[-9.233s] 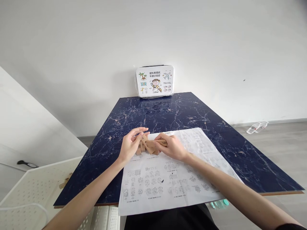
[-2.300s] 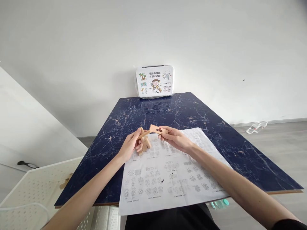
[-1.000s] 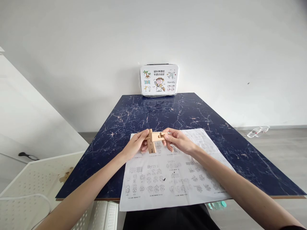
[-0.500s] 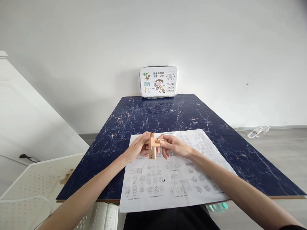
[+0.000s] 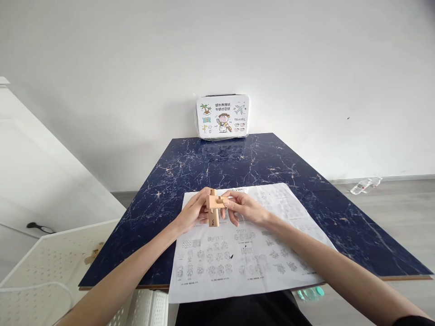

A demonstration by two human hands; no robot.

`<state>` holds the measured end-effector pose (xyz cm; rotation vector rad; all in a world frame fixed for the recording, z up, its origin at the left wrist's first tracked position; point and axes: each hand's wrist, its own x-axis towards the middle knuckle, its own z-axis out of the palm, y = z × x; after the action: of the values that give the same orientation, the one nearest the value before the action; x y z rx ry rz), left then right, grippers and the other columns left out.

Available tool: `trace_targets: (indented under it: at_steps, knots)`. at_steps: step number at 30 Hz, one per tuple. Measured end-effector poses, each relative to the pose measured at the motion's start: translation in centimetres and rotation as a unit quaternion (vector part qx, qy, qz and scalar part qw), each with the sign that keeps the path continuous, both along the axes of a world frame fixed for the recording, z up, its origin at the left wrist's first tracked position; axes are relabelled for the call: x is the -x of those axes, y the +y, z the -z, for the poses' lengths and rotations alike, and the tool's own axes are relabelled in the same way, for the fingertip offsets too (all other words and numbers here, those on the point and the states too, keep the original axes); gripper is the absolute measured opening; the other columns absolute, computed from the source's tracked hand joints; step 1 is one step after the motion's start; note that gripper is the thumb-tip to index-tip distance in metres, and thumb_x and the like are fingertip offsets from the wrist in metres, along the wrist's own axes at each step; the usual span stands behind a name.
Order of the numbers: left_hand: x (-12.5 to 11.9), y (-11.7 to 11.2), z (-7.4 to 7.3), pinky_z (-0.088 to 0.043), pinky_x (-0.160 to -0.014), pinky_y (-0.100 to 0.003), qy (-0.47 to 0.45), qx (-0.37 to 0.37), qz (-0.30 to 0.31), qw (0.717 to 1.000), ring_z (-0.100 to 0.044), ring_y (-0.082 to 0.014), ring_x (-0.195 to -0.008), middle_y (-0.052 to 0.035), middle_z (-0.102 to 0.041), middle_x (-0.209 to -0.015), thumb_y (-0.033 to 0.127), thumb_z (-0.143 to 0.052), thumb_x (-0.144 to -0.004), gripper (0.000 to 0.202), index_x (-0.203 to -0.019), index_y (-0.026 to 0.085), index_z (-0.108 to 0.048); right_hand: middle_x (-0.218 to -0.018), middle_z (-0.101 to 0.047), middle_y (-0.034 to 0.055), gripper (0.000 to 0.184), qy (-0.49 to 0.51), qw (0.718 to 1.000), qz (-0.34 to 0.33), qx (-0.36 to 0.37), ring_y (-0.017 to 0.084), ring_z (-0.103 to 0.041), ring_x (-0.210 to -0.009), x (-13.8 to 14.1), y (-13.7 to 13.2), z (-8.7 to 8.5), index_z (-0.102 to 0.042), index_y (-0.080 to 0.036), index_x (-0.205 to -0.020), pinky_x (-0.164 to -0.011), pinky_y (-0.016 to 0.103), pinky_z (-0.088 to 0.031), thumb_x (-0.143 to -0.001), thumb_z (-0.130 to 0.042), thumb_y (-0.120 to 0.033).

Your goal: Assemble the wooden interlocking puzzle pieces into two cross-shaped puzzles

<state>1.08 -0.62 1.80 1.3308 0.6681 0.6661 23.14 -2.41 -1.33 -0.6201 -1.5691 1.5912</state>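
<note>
Blocks [image 5: 213, 203] above sheet [image 5: 220, 292], case [image 5: 223, 117] behind

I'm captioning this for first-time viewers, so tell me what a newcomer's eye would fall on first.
First, the white rectangular case with colourful cartoon travel pictures, standing at the far edge of the dark-blue marbled table. Then the pale wooden pieces, set crosswise between left hand and right hand above the white printed paper sheet.

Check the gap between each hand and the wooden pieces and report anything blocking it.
Nothing visible does: the left hand and right hand both grip the wooden pieces directly. The sheet lies beneath, and the case stands well beyond.
</note>
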Motion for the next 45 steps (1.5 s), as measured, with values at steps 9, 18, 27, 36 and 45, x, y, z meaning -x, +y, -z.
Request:
trace_targets:
  at_steps: [9, 18, 27, 36, 45]
  knots:
    - [-0.4, -0.2, -0.3, -0.054, -0.072, -0.030, -0.064, -0.013, 0.001, 0.998, -0.065, -0.0155, -0.076, -0.0034, -0.060, -0.098, 0.056, -0.071, -0.094, 0.040, -0.091, 0.017, -0.063, -0.083, -0.076, 0.0011, 0.034, -0.028, 0.999, -0.018, -0.009, 0.008, -0.060, -0.045, 0.0, 0.2, 0.6, -0.053, -0.021, -0.106, -0.045, 0.020, -0.041, -0.099, -0.067, -0.050]
    - [-0.2, -0.6, -0.9, -0.055, -0.078, -0.034, -0.076, 0.033, 0.066, 0.994, -0.071, -0.0207, -0.079, -0.0060, -0.067, -0.095, 0.053, -0.063, -0.100, 0.039, -0.117, 0.018, -0.064, -0.083, -0.076, 0.0004, 0.037, -0.032, 0.999, -0.022, -0.003, 0.008, -0.063, -0.045, 0.3, 0.1, 0.6, -0.051, -0.021, -0.104, -0.046, 0.020, -0.040, -0.099, -0.067, -0.054]
    - [0.3, -0.2, -1.2, -0.058, -0.081, -0.040, -0.038, -0.019, 0.068, 0.997, -0.068, -0.0233, -0.089, -0.0103, -0.063, -0.112, 0.051, -0.069, -0.095, 0.034, -0.095, 0.017, -0.070, -0.085, -0.070, 0.0005, 0.035, -0.063, 0.996, -0.045, -0.047, 0.004, -0.052, -0.040, 0.7, -0.6, 0.4, -0.065, -0.018, -0.109, -0.038, 0.019, -0.037, -0.103, -0.060, -0.052]
    - [0.8, 0.6, -1.4, -0.054, -0.089, -0.039, -0.030, -0.056, 0.075, 0.995, -0.062, -0.0253, -0.100, -0.0117, -0.062, -0.110, 0.051, -0.070, -0.093, 0.035, -0.088, 0.017, -0.074, -0.080, -0.070, -0.0002, 0.035, -0.073, 0.993, -0.072, -0.049, 0.005, -0.044, -0.041, 0.6, -0.8, -0.1, -0.069, -0.018, -0.117, -0.039, 0.021, -0.034, -0.103, -0.062, -0.049]
    - [0.9, 1.2, -1.0, -0.050, -0.077, -0.028, -0.029, -0.052, -0.031, 0.998, -0.061, -0.0179, -0.085, -0.0083, -0.065, -0.102, 0.053, -0.067, -0.096, 0.037, -0.099, 0.016, -0.074, -0.075, -0.070, 0.0012, 0.034, 0.041, 0.996, -0.061, 0.057, 0.007, -0.050, -0.042, 0.4, -0.5, -0.6, -0.065, -0.017, -0.088, -0.044, 0.024, -0.037, -0.103, -0.062, -0.048]
